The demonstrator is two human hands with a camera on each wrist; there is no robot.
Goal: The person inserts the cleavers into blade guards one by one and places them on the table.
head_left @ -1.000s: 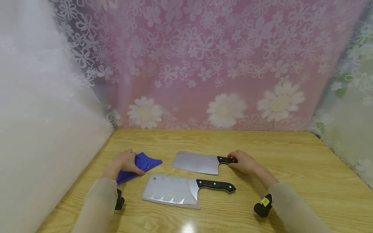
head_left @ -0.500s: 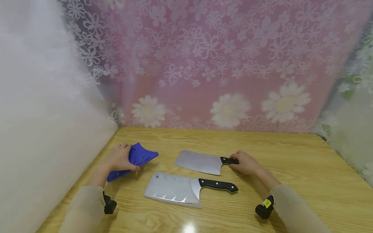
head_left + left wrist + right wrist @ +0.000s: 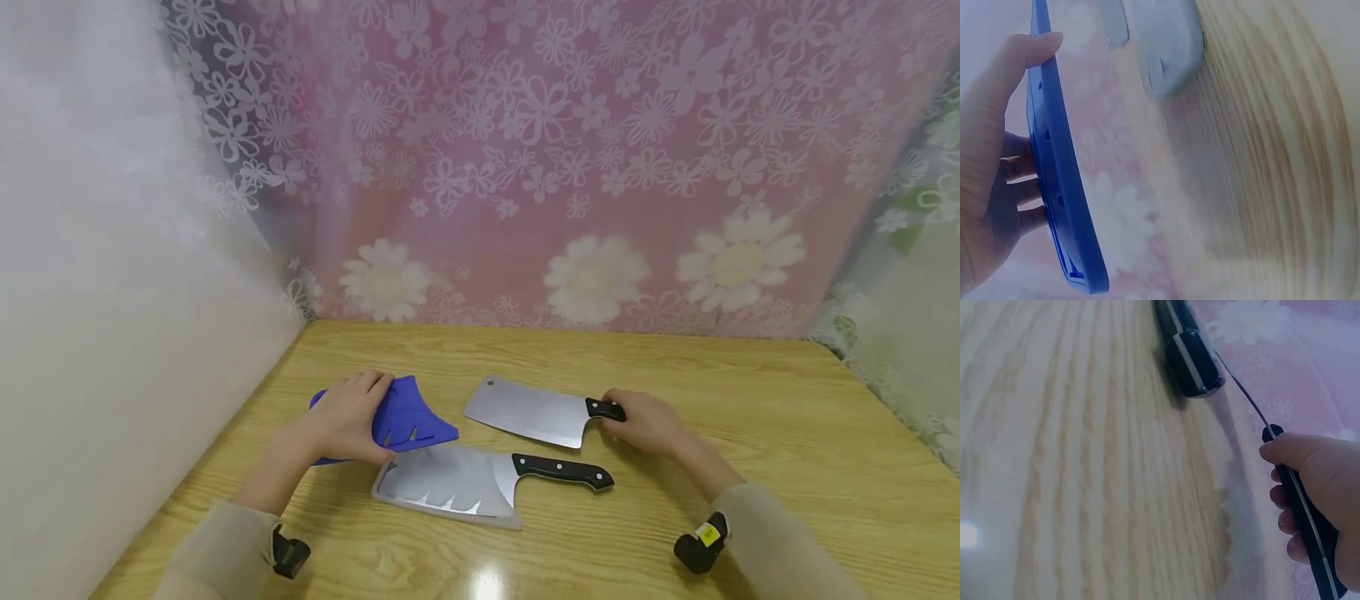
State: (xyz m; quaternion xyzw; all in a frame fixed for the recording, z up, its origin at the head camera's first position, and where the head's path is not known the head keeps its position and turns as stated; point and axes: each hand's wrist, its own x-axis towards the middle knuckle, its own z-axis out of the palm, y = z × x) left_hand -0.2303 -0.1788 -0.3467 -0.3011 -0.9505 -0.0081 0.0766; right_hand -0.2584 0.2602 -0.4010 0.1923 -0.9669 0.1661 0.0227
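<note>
My left hand (image 3: 341, 425) grips a blue blade guard (image 3: 408, 417), thumb on its near edge and fingers behind. In the left wrist view the guard (image 3: 1060, 162) appears edge-on, raised above the table. With my right hand (image 3: 645, 421) I hold the bare cleaver (image 3: 525, 410) by its black handle, its blade pointing left. From the right wrist, fingers and thumb wrap that handle (image 3: 1307, 519). In front lies a second cleaver, its blade in a translucent white guard (image 3: 442, 483) and its black handle (image 3: 562, 471) to the right. The blue guard's lower edge overlaps the white guard's top in the head view.
The wood-grain table (image 3: 600, 550) lies under everything. A pink flowered curtain (image 3: 487, 167) hangs along its back edge. A white sheet (image 3: 135, 292) closes the left side, and a pale flowered curtain (image 3: 900, 333) the right.
My left hand has lifted the blue guard off the table, first moving left, then right toward the cleavers. The bare cleaver in my right hand has shifted slightly right and tilted.
</note>
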